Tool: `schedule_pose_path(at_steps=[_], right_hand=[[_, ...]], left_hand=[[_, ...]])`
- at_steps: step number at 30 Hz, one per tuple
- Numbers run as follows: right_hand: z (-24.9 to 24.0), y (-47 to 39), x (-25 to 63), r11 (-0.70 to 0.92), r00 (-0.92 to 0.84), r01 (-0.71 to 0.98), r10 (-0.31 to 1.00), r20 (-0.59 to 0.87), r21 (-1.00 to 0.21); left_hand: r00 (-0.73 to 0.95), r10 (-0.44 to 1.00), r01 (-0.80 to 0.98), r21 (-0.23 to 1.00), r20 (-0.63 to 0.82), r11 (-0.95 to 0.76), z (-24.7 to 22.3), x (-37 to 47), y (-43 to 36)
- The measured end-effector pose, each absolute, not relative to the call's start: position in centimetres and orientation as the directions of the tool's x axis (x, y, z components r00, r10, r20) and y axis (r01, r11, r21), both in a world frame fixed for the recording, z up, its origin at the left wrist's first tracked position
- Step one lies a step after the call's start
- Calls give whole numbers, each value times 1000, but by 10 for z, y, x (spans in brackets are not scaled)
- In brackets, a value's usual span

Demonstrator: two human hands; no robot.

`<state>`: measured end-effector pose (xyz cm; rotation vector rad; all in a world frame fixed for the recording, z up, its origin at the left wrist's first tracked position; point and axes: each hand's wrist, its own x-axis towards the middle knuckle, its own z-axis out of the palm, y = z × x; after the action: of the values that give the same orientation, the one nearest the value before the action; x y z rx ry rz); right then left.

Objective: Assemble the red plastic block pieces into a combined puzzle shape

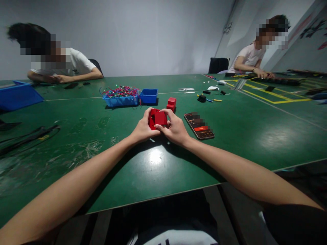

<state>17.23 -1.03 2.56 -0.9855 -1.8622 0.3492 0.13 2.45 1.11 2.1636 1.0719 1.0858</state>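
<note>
Above the green table (122, 163), my two hands meet around red plastic parts. My left hand (142, 128) is closed on a red plastic housing (151, 123) with a dark opening. Thumb and fingers of my right hand (176, 127) grip a red square block (160, 118), which overlaps the housing's right side. Whether the two are joined or only touching, I cannot tell. Just beyond my right hand stands another red plastic part (171, 103), untouched. A phone (199, 126) with a lit screen lies to the right of that hand.
A blue tray (121, 101) piled with coloured wires stands ahead, beside a smaller blue bin (149, 96). A large blue bin (20, 97) is at far left, near black cables (30, 137). A black block (201, 98) lies at right. Two people sit across the table.
</note>
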Motion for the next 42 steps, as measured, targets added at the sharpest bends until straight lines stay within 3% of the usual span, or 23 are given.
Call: schedule_pose_path(at_steps=[10,21,34,42], right_hand=[[25,-2,179,706,-370,487,700,611,-514],[25,-3,179,667,-405,499,744,531,-553],[22,-4,177,554,-342,408,830,441,-726],[13,12,178,463,-316,235,868,383,-855]], left_hand=[[356,831,446,704,427,-553,9,1,25],[347,845,464,708,407,-532,5,-1,27],[430,803,374,728,413,-575,5,-1,25],[463,812,417,721,355,-553,9,-2,21]])
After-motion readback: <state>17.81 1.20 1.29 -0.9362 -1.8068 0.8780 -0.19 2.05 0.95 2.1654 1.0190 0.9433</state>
